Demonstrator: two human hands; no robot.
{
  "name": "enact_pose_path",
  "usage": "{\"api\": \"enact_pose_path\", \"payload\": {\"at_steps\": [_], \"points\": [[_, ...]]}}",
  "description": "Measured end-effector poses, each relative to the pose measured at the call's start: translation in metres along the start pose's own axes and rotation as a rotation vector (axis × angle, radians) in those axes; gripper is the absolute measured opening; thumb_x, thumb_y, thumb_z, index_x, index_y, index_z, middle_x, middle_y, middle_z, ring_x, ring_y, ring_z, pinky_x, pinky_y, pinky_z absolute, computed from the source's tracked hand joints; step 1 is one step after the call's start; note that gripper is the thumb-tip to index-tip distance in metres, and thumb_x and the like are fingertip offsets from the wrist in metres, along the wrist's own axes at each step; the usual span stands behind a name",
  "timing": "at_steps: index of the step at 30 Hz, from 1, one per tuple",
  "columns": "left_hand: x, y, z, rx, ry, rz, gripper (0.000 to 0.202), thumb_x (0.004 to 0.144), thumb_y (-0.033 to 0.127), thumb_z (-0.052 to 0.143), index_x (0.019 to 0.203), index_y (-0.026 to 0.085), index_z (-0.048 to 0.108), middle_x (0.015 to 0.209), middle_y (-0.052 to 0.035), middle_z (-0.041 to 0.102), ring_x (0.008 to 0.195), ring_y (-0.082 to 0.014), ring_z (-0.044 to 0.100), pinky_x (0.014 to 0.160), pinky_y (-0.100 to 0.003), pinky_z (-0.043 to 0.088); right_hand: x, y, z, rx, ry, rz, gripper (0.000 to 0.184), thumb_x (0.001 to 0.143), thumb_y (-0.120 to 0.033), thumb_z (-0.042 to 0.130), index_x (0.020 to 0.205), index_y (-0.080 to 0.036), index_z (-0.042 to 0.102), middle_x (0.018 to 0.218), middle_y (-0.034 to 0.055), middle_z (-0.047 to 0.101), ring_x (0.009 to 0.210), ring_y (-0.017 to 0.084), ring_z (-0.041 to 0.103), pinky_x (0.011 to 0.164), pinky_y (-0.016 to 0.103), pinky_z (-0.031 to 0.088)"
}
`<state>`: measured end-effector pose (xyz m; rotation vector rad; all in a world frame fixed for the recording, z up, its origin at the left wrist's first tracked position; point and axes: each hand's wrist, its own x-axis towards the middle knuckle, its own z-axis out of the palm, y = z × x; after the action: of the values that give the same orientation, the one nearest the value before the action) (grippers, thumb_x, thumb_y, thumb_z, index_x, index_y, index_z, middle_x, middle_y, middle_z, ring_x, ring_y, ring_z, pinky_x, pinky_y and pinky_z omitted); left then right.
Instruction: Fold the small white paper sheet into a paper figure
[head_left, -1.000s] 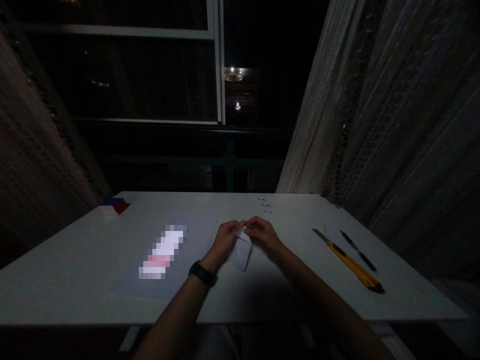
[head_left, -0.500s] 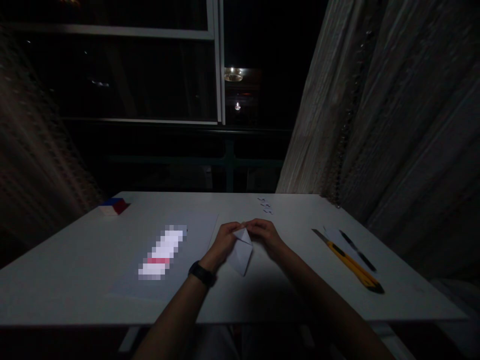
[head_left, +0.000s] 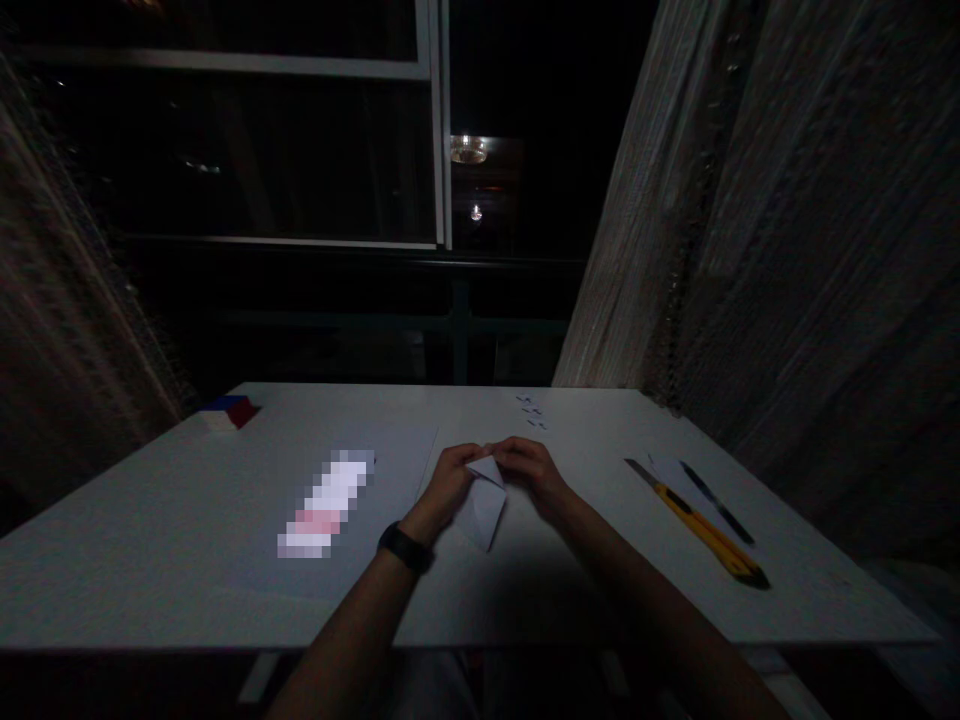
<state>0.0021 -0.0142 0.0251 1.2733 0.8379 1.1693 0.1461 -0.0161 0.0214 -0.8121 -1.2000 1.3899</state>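
Observation:
A small folded piece of white paper is held at the middle of the white table, with creased, pointed flaps. My left hand grips its upper left side, a dark band on that wrist. Fingers of my right hand pinch the paper's top edge, close against the left fingertips. The fingertips and the paper's far tip are partly hidden. Left of my hands lies a large white sheet, with a bright, pixelated rectangular screen on it.
On the right lie a yellow utility knife with its blade out and a dark pen on white paper. A blue, red and white cube sits at the far left. Small marked paper pieces lie near the back edge. Curtains flank the window.
The paper's top flap has tilted slightly between my fingers. Both hands stay in nearly the same place.

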Motion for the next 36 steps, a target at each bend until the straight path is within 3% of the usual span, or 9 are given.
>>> {"api": "enact_pose_path", "payload": {"at_steps": [17,28,32,36], "points": [[0.002,-0.003,0.001,0.025,0.019,0.036,0.028,0.06,0.039,0.068,0.058,0.012,0.059,0.058,0.0009,0.053,0.055,-0.0098,0.045,0.053,-0.022,0.033,0.0,0.002,0.002,0.014,0.01,0.024,0.014,0.056,-0.023,0.069,0.065,-0.017,0.06,0.077,0.0004,0.064,0.067,0.014,0.055,0.062,0.026,0.04],[0.008,-0.01,-0.003,0.173,0.057,0.147,0.033,0.069,0.044,0.061,0.058,0.013,0.054,0.054,0.0032,0.045,0.054,-0.0086,0.04,0.052,-0.022,0.03,0.0,0.002,0.006,-0.141,0.005,-0.033,0.026,0.054,-0.026,0.071,0.07,-0.019,0.051,0.051,-0.0082,0.046,0.046,0.007,0.039,0.049,0.022,0.028],[0.009,-0.008,-0.003,0.263,0.114,0.208,0.036,0.072,0.044,0.057,0.053,0.015,0.051,0.05,0.0043,0.04,0.051,-0.0083,0.037,0.05,-0.022,0.028,0.002,0.004,0.006,-0.19,0.013,-0.023,0.03,0.053,-0.028,0.071,0.069,-0.02,0.048,0.053,-0.0078,0.049,0.046,0.008,0.043,0.049,0.022,0.03],[0.009,-0.005,-0.002,0.283,0.127,0.232,0.033,0.072,0.043,0.057,0.057,0.015,0.057,0.054,0.0018,0.05,0.055,-0.0101,0.044,0.054,-0.022,0.033,0.004,0.005,0.002,-0.228,0.028,-0.018,0.029,0.053,-0.027,0.071,0.068,-0.019,0.047,0.051,-0.0069,0.051,0.048,0.009,0.047,0.05,0.022,0.034]]}}
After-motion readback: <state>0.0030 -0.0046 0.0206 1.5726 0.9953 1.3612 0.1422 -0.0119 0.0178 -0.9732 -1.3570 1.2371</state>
